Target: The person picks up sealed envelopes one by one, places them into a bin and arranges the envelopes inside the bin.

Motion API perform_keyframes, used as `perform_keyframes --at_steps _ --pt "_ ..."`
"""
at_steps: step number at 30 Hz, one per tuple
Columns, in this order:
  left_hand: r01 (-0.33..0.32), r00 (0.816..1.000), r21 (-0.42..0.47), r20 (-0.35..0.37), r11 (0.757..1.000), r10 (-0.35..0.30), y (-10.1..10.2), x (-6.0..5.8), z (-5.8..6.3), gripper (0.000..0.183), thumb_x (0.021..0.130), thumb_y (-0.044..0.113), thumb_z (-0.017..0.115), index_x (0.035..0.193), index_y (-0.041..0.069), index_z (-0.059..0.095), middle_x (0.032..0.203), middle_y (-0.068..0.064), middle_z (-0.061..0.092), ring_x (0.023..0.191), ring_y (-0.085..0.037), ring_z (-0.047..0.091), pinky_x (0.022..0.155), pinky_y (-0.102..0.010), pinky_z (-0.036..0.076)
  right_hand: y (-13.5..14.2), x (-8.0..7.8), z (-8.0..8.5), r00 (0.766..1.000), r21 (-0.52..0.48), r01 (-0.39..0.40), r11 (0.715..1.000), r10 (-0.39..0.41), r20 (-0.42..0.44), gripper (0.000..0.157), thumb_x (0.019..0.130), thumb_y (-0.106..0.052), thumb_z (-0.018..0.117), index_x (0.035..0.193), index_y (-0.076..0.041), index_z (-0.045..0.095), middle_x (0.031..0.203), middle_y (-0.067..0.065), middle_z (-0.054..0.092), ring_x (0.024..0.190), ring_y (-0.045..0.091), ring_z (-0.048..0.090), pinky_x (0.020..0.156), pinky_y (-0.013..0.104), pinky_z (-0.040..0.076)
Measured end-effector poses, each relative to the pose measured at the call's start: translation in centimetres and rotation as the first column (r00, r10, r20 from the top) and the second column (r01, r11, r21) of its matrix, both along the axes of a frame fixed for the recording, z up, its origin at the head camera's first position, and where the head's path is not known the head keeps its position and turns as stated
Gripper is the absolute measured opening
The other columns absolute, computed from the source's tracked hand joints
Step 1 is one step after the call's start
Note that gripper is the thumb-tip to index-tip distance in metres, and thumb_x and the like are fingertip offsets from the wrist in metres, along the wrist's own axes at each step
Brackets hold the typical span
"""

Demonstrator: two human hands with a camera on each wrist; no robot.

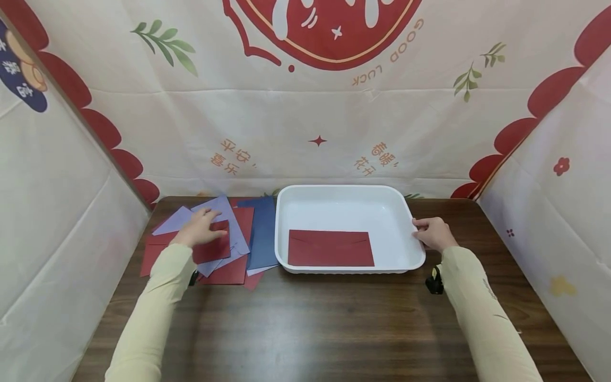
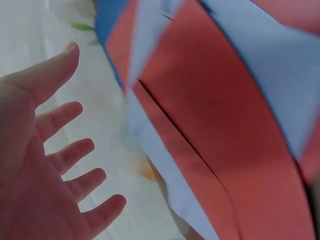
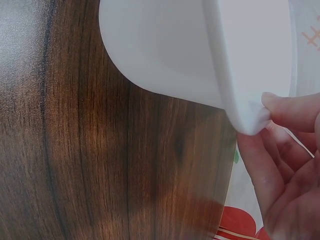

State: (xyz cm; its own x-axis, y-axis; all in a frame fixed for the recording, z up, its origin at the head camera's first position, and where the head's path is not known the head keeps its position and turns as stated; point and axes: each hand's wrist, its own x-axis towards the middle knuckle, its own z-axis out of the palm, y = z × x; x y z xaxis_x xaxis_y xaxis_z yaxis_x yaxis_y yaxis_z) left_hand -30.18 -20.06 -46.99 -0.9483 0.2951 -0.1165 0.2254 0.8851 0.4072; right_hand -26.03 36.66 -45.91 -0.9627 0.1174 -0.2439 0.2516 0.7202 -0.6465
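My left hand [image 1: 199, 229] is above a loose pile of envelopes at the left, fingers spread and holding nothing. Nearest to it lies a red envelope [image 1: 217, 248], whose flap seam shows up close in the left wrist view. Lavender envelopes [image 1: 237, 228] and a dark blue envelope [image 1: 261, 233] are spread around and under it. My right hand [image 1: 433, 233] pinches the right rim of a white plastic tray [image 1: 396, 204], thumb on the inner side, as the right wrist view shows. One red envelope [image 1: 331, 248] lies flat in the tray, along its front side.
The tray stands on a dark wooden table [image 1: 305, 323], close to its back edge. A printed cloth [image 1: 296, 116] hangs behind the table, and cloth walls [image 1: 539, 212] flank both sides. Black wrist straps [image 1: 434, 281] show near the sleeve ends.
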Motion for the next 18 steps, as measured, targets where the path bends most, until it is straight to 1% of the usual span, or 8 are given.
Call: perform_keyframes --at_steps 5,10,14,18 --pt "-0.083 0.996 -0.013 0.015 0.996 0.083 -2.7 1.2 -1.1 0.07 0.081 0.034 0.065 0.133 -0.002 0.037 0.135 -0.033 0.027 0.124 -0.05 0.021 0.093 -0.065 0.025 -0.1 0.0 0.1 1.0 0.012 -0.001 1.0 0.001 0.003 0.047 0.083 -0.006 0.059 0.126 0.009 0.046 0.088 0.018 0.055 0.072 0.021 0.054 0.06 0.034 0.053" --pt "-0.14 0.988 -0.022 0.069 0.99 0.142 -4.4 2.3 -3.1 0.073 0.08 0.041 0.063 0.133 -0.001 0.035 0.135 -0.033 0.024 0.123 -0.052 0.018 0.088 -0.069 0.027 0.0 -0.1 0.1 1.0 0.033 -0.009 0.999 0.009 -0.004 0.047 0.083 -0.007 0.058 0.126 0.009 0.046 0.087 0.018 0.056 0.071 0.021 0.054 0.06 0.034 0.053" --pt "-0.157 0.984 -0.014 0.078 0.987 0.158 -5.2 2.8 -4.5 0.075 0.08 0.043 0.062 0.133 -0.001 0.034 0.135 -0.034 0.023 0.123 -0.052 0.018 0.089 -0.068 0.027 0.0 -0.2 0.0 1.0 0.036 -0.005 0.999 0.005 -0.002 0.046 0.083 -0.007 0.058 0.125 0.009 0.046 0.087 0.018 0.056 0.071 0.02 0.055 0.059 0.033 0.053" --pt "-0.154 0.984 0.012 0.094 0.988 0.153 -5.3 3.2 -5.2 0.077 0.081 0.041 0.062 0.134 -0.004 0.03 0.136 -0.037 0.018 0.123 -0.056 0.014 0.091 -0.068 0.023 0.0 -0.2 -0.2 1.0 0.027 0.002 1.0 -0.002 0.008 0.047 0.084 -0.007 0.058 0.126 0.009 0.046 0.09 0.019 0.055 0.073 0.022 0.054 0.06 0.034 0.053"
